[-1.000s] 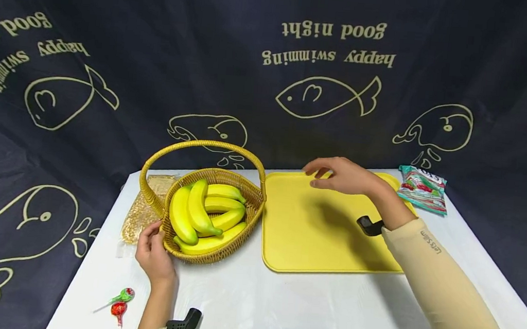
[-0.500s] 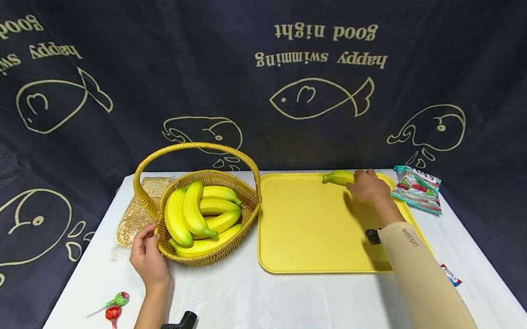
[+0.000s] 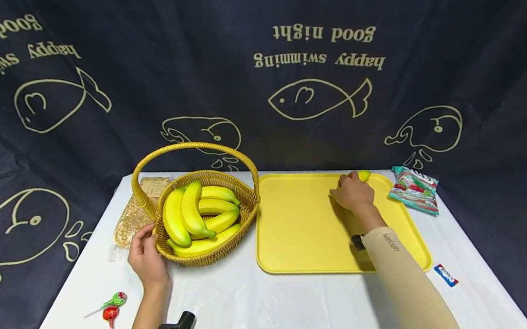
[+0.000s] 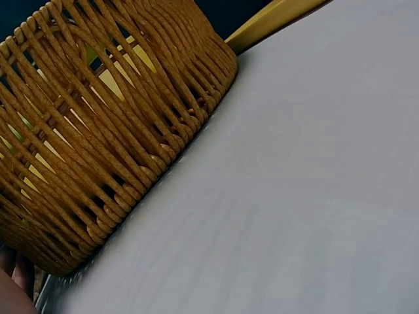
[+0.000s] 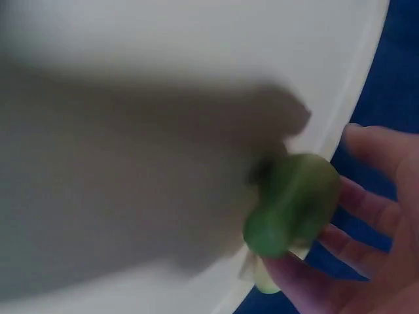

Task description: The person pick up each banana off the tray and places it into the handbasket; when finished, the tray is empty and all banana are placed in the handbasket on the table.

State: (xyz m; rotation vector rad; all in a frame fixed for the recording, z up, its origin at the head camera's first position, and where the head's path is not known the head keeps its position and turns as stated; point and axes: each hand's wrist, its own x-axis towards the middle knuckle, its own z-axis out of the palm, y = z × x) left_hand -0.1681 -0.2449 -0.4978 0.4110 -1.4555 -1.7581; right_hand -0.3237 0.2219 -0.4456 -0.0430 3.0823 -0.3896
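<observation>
Hands: right hand (image 3: pixel 353 193) grips a yellow plastic banana with a green tip (image 3: pixel 363 175), fingers curled round it; left hand (image 3: pixel 143 256) holds the near left wall of the woven wicker basket with an arched handle (image 3: pixel 246 209), thumb and fingers bent against the weave.
Held banana: at the far edge of the flat yellow plastic tray (image 3: pixel 295 229), mostly covered by the right hand; only one end shows in the head view. In the right wrist view its green tip (image 5: pixel 292 203) lies against the fingers (image 5: pixel 366 209), blurred.
Whether it touches the tray: cannot tell.
Basket: stands on the white bench (image 3: pixel 280 310), just left of the tray, its rim very close to the tray's left edge; holds a bunch of yellow bananas (image 3: pixel 194 216). The left wrist view shows its woven wall (image 4: pixel 111 137) sitting on the bench.
Behind the basket: a clear bag of pale grains (image 3: pixel 136 216), partly hidden.
Right of the tray: a green and red snack packet (image 3: pixel 414 189) at the far corner, a small blue and red sachet (image 3: pixel 445 275) nearer.
Near left: two wrapped lollipops, red and green (image 3: pixel 114 306), beside the left forearm.
Backdrop: dark navy cloth with cream fish drawings (image 3: pixel 315 96).
</observation>
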